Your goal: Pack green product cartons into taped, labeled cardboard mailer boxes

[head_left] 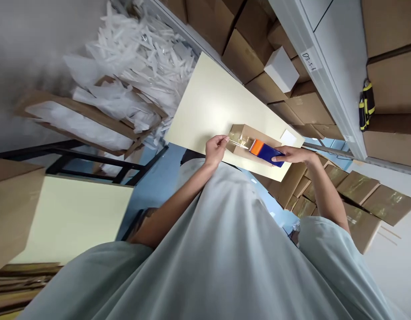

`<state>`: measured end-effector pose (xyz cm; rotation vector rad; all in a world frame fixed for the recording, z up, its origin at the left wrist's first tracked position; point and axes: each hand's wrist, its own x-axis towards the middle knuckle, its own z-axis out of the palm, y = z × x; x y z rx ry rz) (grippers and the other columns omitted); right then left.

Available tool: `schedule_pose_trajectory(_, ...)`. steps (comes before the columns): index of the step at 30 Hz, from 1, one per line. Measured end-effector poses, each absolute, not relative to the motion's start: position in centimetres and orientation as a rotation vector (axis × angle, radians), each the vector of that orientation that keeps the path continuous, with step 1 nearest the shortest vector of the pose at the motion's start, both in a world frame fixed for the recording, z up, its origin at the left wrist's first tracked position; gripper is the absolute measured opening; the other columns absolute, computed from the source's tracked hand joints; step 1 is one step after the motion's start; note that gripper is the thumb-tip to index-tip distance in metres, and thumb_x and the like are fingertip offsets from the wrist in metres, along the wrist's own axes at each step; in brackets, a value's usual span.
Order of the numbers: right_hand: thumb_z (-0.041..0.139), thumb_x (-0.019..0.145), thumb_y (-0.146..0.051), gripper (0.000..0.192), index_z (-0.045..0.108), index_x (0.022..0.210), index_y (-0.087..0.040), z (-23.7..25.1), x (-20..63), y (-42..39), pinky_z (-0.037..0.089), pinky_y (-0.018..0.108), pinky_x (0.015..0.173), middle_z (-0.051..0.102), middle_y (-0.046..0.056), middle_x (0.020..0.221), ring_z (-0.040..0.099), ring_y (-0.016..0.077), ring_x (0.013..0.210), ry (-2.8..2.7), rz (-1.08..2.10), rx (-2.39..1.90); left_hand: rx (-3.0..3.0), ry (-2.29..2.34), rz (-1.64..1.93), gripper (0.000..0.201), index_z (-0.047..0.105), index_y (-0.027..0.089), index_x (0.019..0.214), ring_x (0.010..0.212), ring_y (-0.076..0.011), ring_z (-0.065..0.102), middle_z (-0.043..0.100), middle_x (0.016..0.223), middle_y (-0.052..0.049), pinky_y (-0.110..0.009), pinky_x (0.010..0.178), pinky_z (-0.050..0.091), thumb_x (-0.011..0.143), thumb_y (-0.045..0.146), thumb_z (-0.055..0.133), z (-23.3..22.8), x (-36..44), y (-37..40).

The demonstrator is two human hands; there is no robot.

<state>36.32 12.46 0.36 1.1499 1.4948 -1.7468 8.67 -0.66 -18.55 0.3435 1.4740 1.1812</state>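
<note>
A brown cardboard box [258, 134] lies on the cream tabletop [208, 102] in front of me. My right hand [291, 154] grips a blue and orange tape dispenser [269, 153], which rests against the near side of the box. Clear packing tape [239, 143] stretches from the dispenser's orange end toward the left end of the box. At that end my left hand [217, 149] pinches the tape's loose edge between thumb and fingers. Beyond the right hand lies a small white paper [288, 138] on the table.
Shelves with cardboard boxes [245, 55] and a white box [281, 70] line the table's far side. Yellow-and-black pliers [367, 106] lie on the upper shelf. Left stands an open carton [81, 116] amid white scraps [141, 49]. Stacked taped boxes [358, 186] are at right.
</note>
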Motion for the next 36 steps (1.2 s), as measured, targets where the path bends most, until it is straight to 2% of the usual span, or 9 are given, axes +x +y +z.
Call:
schedule_pose_trajectory(6, 0.082, 0.087, -0.086, 0.071, 0.078, 0.107, -0.019, -0.8, 36.1, 13.0, 0.058, 0.036, 0.087, 0.081, 0.008, 0.104, 0.070, 0.0212, 0.091, 1.391, -1.749, 1.137, 0.407, 1.451, 1.088, 0.026, 0.080, 0.017, 0.093, 0.089, -0.0210, 0.074, 0.082, 0.094, -0.008, -0.032, 0.086, 0.060, 0.090, 0.042, 0.085, -21.8, 8.7, 0.2)
schedule_pose_trajectory(12, 0.081, 0.087, -0.086, 0.072, 0.076, 0.111, -0.019, -1.1, 36.4, 12.7, 0.058, 0.036, 0.086, 0.080, 0.009, 0.105, 0.070, 0.0222, 0.091, 1.393, -1.736, 1.184, 0.486, 1.420, 1.022, 0.036, 0.080, 0.019, 0.096, 0.094, -0.0235, 0.075, 0.083, 0.099, -0.009, -0.035, 0.089, 0.062, 0.094, 0.055, 0.085, -23.5, 10.7, 0.6)
schedule_pose_trajectory(15, 0.082, 0.085, -0.087, 0.072, 0.075, 0.108, -0.018, -1.4, 36.6, 12.5, 0.057, 0.034, 0.082, 0.080, 0.008, 0.103, 0.068, 0.0211, 0.088, 1.443, -1.729, 1.178, 0.586, 1.539, 0.974, 0.050, 0.082, 0.017, 0.123, 0.101, -0.0242, 0.077, 0.083, 0.120, -0.014, -0.037, 0.091, 0.064, 0.094, 0.058, 0.086, -23.8, 10.5, 0.2)
schedule_pose_trajectory(18, 0.078, 0.088, -0.088, 0.073, 0.075, 0.104, -0.017, -1.9, 37.0, 12.4, 0.057, 0.034, 0.081, 0.079, 0.008, 0.097, 0.068, 0.0209, 0.086, 1.486, -1.762, 1.123, 0.841, 1.628, 0.965, 0.081, 0.061, 0.024, 0.167, 0.128, -0.0308, 0.075, 0.069, 0.160, -0.019, -0.044, 0.104, 0.065, 0.098, 0.062, 0.081, -23.1, 9.2, -0.6)
schedule_pose_trajectory(21, 0.075, 0.089, -0.090, 0.074, 0.076, 0.102, -0.017, -2.7, 37.4, 12.4, 0.057, 0.034, 0.082, 0.080, 0.007, 0.095, 0.069, 0.0212, 0.086, 1.538, -1.810, 1.028, 1.390, 1.409, 0.874, 0.110, 0.033, 0.029, 0.185, 0.175, -0.0430, 0.036, 0.034, 0.191, -0.018, -0.060, 0.135, 0.044, 0.095, 0.070, 0.081, -21.3, 8.6, -0.7)
schedule_pose_trajectory(24, 0.076, 0.088, -0.091, 0.075, 0.078, 0.100, -0.017, -3.7, 38.0, 13.0, 0.057, 0.034, 0.084, 0.081, 0.006, 0.095, 0.070, 0.0223, 0.089, 1.593, -1.852, 0.897, 1.831, 1.252, 0.618, 0.158, 0.010, 0.018, 0.190, 0.182, -0.0522, -0.001, 0.007, 0.196, -0.024, -0.072, 0.146, 0.013, 0.073, 0.081, 0.096, -19.5, 9.4, 0.6)
schedule_pose_trajectory(28, 0.077, 0.082, -0.096, 0.079, 0.080, 0.091, -0.017, -4.4, 38.4, 14.0, 0.057, 0.035, 0.087, 0.080, 0.007, 0.089, 0.072, 0.0243, 0.090, 1.668, -1.837, 0.754, 2.106, 1.283, 0.345, 0.167, 0.006, 0.009, 0.189, 0.182, -0.0528, -0.006, 0.003, 0.195, -0.028, -0.072, 0.146, -0.004, 0.070, 0.081, 0.098, -18.5, 10.6, 3.1)
schedule_pose_trajectory(32, 0.077, 0.085, -0.095, 0.079, 0.084, 0.096, -0.016, -4.2, 38.8, 13.9, 0.059, 0.035, 0.093, 0.083, 0.009, 0.092, 0.077, 0.0269, 0.099, 1.705, -1.808, 0.734, 2.171, 1.337, 0.158, 0.165, 0.003, 0.004, 0.187, 0.183, -0.0509, -0.001, 0.007, 0.194, -0.031, -0.068, 0.148, -0.002, 0.073, 0.076, 0.098, -17.9, 10.5, 4.0)
schedule_pose_trajectory(36, 0.089, 0.087, -0.081, 0.067, 0.085, 0.092, -0.014, -4.8, 42.4, 13.5, 0.061, 0.035, 0.093, 0.084, 0.009, 0.090, 0.080, 0.0263, 0.099, 1.770, -1.752, 0.863, 2.155, 1.368, 0.067, 0.163, 0.006, 0.000, 0.186, 0.182, -0.0525, 0.004, 0.010, 0.193, -0.035, -0.067, 0.148, 0.004, 0.073, 0.072, 0.099, -17.2, 10.6, 3.8)
